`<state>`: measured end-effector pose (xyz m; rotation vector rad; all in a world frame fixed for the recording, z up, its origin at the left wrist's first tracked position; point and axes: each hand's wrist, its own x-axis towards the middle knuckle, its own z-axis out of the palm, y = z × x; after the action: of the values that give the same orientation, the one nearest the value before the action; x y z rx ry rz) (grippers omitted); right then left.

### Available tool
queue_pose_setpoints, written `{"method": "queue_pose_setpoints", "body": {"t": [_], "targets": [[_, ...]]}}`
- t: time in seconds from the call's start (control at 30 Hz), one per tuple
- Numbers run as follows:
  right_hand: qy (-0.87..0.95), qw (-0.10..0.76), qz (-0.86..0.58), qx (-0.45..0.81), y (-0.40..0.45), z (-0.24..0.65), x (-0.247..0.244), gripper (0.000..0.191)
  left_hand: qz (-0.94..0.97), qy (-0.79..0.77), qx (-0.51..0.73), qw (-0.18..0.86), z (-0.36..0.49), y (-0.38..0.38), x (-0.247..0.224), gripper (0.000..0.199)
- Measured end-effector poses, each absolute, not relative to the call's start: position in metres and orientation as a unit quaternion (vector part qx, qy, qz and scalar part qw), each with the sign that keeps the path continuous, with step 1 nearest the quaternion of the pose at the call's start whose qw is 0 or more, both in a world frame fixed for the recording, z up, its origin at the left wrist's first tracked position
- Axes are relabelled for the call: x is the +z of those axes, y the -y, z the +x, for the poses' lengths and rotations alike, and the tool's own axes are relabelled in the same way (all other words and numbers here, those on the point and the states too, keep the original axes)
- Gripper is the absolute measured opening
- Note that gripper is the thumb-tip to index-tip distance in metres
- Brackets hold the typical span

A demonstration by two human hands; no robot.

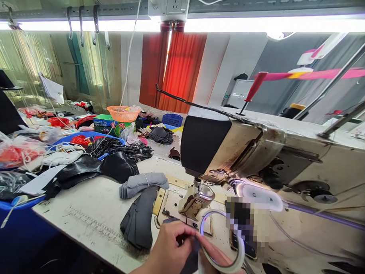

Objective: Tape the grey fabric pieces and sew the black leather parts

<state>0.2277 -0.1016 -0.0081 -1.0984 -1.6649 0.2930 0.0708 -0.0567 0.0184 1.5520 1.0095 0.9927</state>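
My left hand (pixel 171 248) is closed in a pinch at the front of the sewing machine, thumb and forefinger together. A dark grey fabric piece (pixel 191 262) shows at those fingers and hangs below them. My right hand (pixel 218 260) is against it, fingertips meeting the left ones. A roll of pale tape (pixel 240 253) stands tilted around the right fingers, which show through its ring. Just beyond both hands is the machine's metal presser area (pixel 198 199). Left of it lie a fanned stack of black fabric pieces (pixel 139 219) and a tied grey bundle (pixel 145 183).
The sewing machine head (pixel 206 142) rises above the hands. A phone (pixel 246 247) lies on the machine bed to the right. Black pieces (pixel 88 167) and a blue tub (pixel 15 211) are at the left, an orange basket (pixel 123 113) farther back.
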Motion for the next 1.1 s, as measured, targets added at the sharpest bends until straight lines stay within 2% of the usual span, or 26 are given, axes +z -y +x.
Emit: {"method": "queue_pose_setpoints", "body": {"t": [0.1, 0.2, 0.27, 0.33, 0.37, 0.47, 0.6, 0.83, 0.97, 1.03, 1.1], "targets": [[0.739, 0.503, -0.426, 0.141, 0.095, 0.235, -0.003, 0.043, 0.732, -0.366, 0.400, 0.413, 0.064, 0.061, 0.024, 0.022], [0.759, 0.467, -0.423, 0.166, 0.093, 0.241, -0.002, 0.043, 0.771, -0.332, 0.381, 0.388, 0.060, 0.061, 0.024, 0.020], [0.754, 0.468, -0.435, 0.151, 0.095, 0.242, -0.009, 0.038, 0.714, -0.343, 0.374, 0.482, 0.062, 0.060, 0.021, 0.014], [0.746, 0.478, -0.452, 0.101, 0.098, 0.243, -0.020, 0.033, 0.575, -0.354, 0.362, 0.642, 0.067, 0.059, 0.017, 0.010], [0.744, 0.480, -0.460, 0.075, 0.099, 0.242, -0.026, 0.032, 0.492, -0.353, 0.352, 0.713, 0.069, 0.059, 0.015, 0.014], [0.751, 0.461, -0.471, 0.037, 0.100, 0.240, -0.038, 0.035, 0.335, -0.346, 0.327, 0.813, 0.072, 0.060, 0.013, 0.021], [0.753, 0.452, -0.474, 0.060, 0.095, 0.233, -0.041, 0.034, 0.329, -0.353, 0.311, 0.819, 0.066, 0.058, 0.018, 0.011], [0.695, 0.441, -0.549, 0.147, 0.084, 0.225, -0.039, 0.030, 0.355, -0.416, 0.250, 0.799, 0.059, 0.052, 0.018, 0.022], [0.696, 0.445, -0.557, 0.079, 0.087, 0.226, -0.032, 0.020, 0.341, -0.448, 0.252, 0.787, 0.061, 0.053, 0.010, 0.019], [0.712, 0.449, -0.538, 0.034, 0.091, 0.224, -0.026, 0.030, 0.355, -0.450, 0.279, 0.770, 0.061, 0.052, 0.006, 0.021], [0.776, 0.435, -0.456, 0.003, 0.096, 0.220, -0.022, 0.037, 0.369, -0.450, 0.309, 0.752, 0.059, 0.049, 0.001, 0.026]]}}
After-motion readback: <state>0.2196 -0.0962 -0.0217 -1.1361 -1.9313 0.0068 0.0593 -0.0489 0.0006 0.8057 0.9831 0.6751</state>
